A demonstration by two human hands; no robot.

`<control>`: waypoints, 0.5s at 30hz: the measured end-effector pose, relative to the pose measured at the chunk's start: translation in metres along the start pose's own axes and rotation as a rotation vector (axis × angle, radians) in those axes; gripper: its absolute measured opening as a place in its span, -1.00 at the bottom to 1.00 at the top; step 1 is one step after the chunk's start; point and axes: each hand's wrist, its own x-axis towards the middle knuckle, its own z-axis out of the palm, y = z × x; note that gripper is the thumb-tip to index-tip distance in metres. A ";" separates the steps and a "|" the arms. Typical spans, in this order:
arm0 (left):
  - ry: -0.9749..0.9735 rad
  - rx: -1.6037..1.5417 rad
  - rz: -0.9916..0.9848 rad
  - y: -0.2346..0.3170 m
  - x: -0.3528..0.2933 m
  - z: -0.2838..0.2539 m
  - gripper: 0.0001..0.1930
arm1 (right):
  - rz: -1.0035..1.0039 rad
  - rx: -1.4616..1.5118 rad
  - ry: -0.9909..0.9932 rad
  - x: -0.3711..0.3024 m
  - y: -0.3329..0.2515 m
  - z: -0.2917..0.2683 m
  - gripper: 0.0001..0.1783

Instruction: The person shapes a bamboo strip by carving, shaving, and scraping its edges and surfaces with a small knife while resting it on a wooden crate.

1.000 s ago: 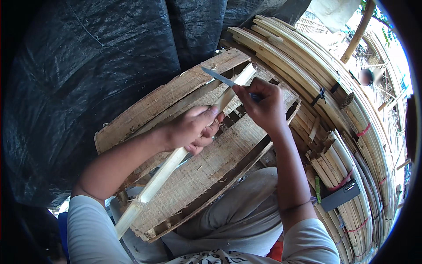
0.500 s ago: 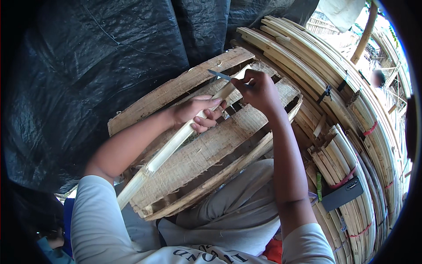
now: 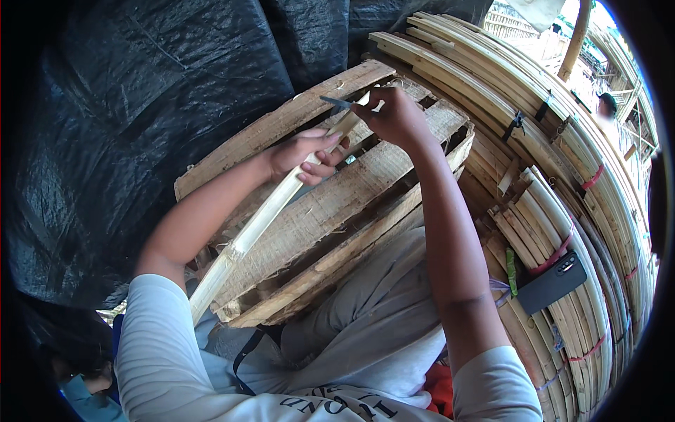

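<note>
A long pale strip of split bamboo [image 3: 264,212] slants from beside my left elbow up to the far side of a slatted wooden bench [image 3: 330,197]. Around its upper part my left hand [image 3: 310,156] is closed, fingers wrapped over the strip. Farther up, my right hand [image 3: 394,116] grips a knife, its handle hidden in my fingers. The grey knife blade [image 3: 336,103] points left, across the strip near its far end. A raised, rough joint [image 3: 232,252] shows on the strip's lower part.
Bundled wooden strips [image 3: 492,91] are stacked along the right, some tied with red cord. A dark phone [image 3: 554,283] rests on them beside a green strip [image 3: 511,271]. Black plastic sheeting [image 3: 155,126] hangs at the left. Another person [image 3: 606,109] is far off at upper right.
Both hands, the knife and the bamboo strip's far end sit slightly higher and farther left in the picture. The whole scene has shifted a little too. Both grips are unchanged.
</note>
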 end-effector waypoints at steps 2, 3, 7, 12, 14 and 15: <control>0.033 0.005 0.008 0.000 0.001 0.000 -0.62 | 0.003 0.002 0.006 -0.002 -0.004 0.003 -0.64; 0.039 0.003 0.009 0.000 0.000 0.000 -0.62 | -0.001 0.005 0.002 -0.003 -0.005 0.007 -0.64; -0.014 0.016 0.009 0.000 -0.002 0.000 -0.64 | -0.061 -0.020 0.098 -0.009 -0.006 0.011 -0.65; 0.010 0.009 0.006 -0.001 -0.003 0.004 -0.64 | -0.033 0.001 0.157 -0.013 -0.005 0.013 -0.61; 0.013 0.038 0.011 0.000 -0.002 0.004 -0.62 | -0.028 -0.008 0.155 -0.013 -0.007 0.008 -0.61; 0.023 0.058 0.020 0.001 -0.003 0.004 -0.60 | -0.027 -0.015 0.142 -0.013 -0.009 0.006 -0.62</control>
